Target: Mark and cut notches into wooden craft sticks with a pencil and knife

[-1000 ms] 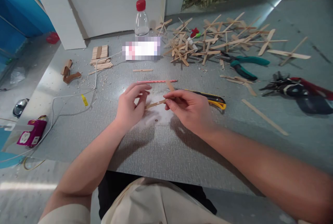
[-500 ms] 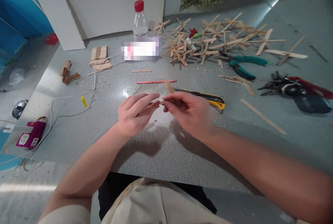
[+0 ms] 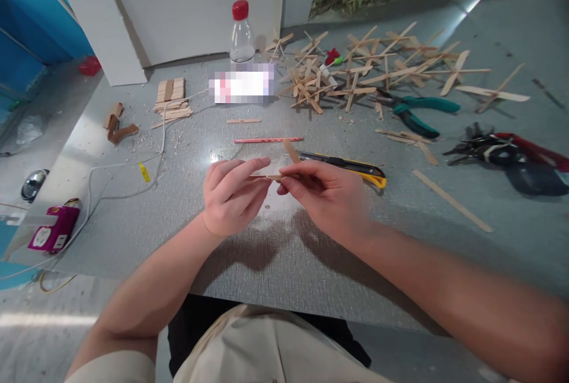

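Note:
My right hand [image 3: 331,193] pinches wooden craft sticks that meet at an angle. One craft stick [image 3: 291,150] points up past its fingertips, and another craft stick [image 3: 274,178] runs left towards my other hand. My left hand [image 3: 233,196] is curled around the far end of that second stick, thumb below and forefinger raised above; its exact grip is partly hidden. Just behind my right hand lies a yellow and black utility knife [image 3: 342,162]. Beyond both hands rest a red pencil [image 3: 269,140] and a short slotted stick [image 3: 243,121].
Several crossed-stick pieces [image 3: 355,69] spread across the back right. Teal-handled pliers [image 3: 409,111], keys [image 3: 478,146] and a loose stick [image 3: 452,200] lie to the right. A bottle [image 3: 242,39], a stack of sticks [image 3: 170,91] and a white cable [image 3: 127,165] are behind and left.
My left fingertips have drawn slightly apart from my right ones, and more of the stick between them shows. The right hand keeps its pinch.

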Demonstrator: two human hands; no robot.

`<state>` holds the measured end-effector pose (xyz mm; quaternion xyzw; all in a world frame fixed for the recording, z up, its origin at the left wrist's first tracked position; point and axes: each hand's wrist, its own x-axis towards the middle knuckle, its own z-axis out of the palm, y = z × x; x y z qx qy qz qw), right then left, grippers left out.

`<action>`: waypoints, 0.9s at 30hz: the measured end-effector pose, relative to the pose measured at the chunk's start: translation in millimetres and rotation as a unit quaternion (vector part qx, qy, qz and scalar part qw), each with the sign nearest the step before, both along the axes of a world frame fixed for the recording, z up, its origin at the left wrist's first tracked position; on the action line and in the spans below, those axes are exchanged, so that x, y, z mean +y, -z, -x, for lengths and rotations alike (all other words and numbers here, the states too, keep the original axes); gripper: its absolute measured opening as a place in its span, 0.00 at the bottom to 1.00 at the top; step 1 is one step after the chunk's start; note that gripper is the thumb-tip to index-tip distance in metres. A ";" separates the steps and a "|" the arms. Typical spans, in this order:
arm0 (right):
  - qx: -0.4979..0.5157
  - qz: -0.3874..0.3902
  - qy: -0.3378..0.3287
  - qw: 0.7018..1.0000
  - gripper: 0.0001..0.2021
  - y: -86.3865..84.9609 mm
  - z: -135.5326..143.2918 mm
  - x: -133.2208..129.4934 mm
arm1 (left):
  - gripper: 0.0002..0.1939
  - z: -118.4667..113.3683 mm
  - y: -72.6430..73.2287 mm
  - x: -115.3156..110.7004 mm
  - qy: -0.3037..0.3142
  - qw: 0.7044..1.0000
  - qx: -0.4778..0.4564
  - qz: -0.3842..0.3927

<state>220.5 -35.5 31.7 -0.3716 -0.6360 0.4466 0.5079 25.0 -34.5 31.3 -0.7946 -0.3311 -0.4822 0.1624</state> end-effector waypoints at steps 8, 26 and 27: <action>0.020 -0.003 0.001 1.000 0.04 0.6 -0.8 0.8 | 0.07 1.0 -0.8 4.0 -0.005 0.999 -0.018 -0.038; -0.029 -0.063 0.013 0.998 0.04 -1.9 -0.6 0.3 | 0.08 4.3 0.0 6.6 0.025 0.998 0.003 -0.049; -0.035 -0.069 0.018 0.997 0.04 -2.5 -0.7 0.4 | 0.07 4.1 0.6 6.7 0.030 0.999 0.000 -0.040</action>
